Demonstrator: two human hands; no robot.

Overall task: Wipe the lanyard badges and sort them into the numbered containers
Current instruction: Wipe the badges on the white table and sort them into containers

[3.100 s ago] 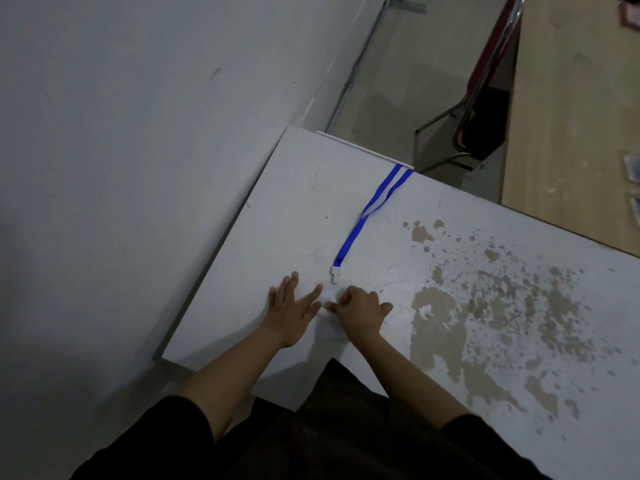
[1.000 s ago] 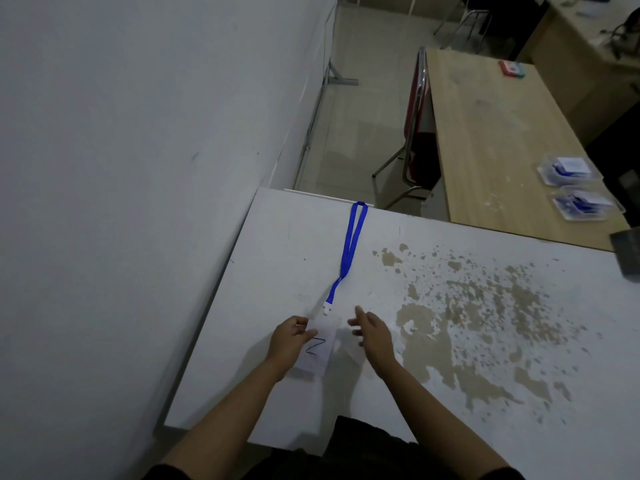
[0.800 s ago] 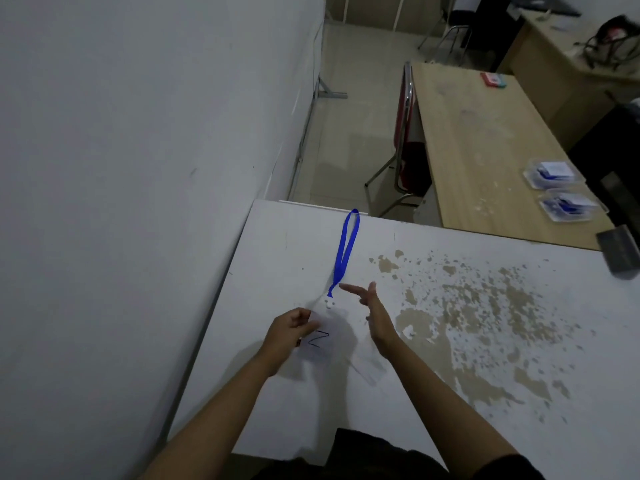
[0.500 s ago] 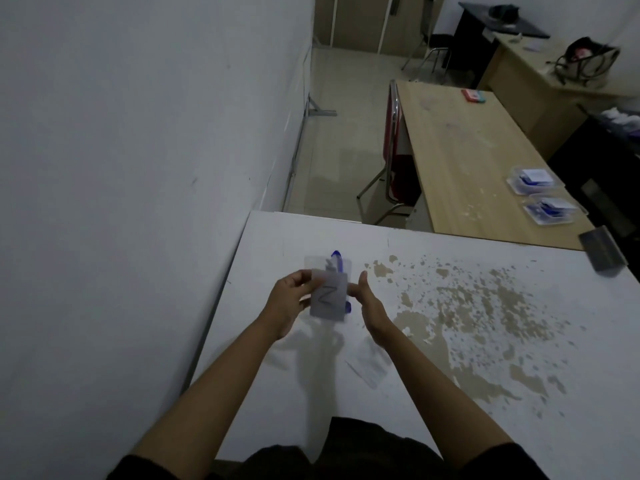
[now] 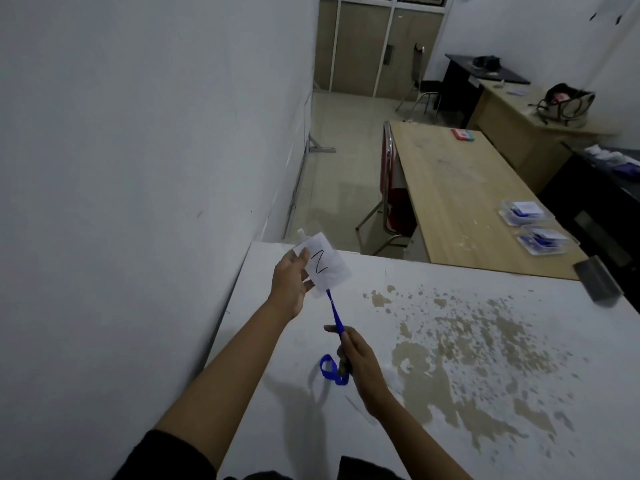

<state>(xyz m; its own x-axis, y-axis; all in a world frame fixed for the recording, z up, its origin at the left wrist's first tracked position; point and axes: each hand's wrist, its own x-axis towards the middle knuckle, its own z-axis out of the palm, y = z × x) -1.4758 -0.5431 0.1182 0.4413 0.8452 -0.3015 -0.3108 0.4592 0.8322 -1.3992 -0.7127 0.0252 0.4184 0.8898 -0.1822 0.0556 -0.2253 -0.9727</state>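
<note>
My left hand (image 5: 290,285) holds a clear badge (image 5: 325,266) with a white card marked "2" up in the air above the white table's (image 5: 450,427) far left corner. Its blue lanyard (image 5: 334,318) runs down from the badge into my right hand (image 5: 356,355), which grips the strap; a loop of it hangs below my fist. Two clear plastic containers (image 5: 523,212) (image 5: 543,239) with blue-strapped badges inside sit on the wooden table (image 5: 450,188) at the far right. A white wipe (image 5: 360,407) lies flat on the white table under my right forearm.
The white table's top is worn, with brown patches (image 5: 485,341) across its right half. A wall (image 5: 138,168) runs along the left. A red chair (image 5: 389,199) stands between the two tables. A grey object (image 5: 596,282) sits at the table's far right edge.
The badge was lifted off the table by my left hand and raised higher. My right hand slid down and closed around the blue strap. The view tilted up toward the room.
</note>
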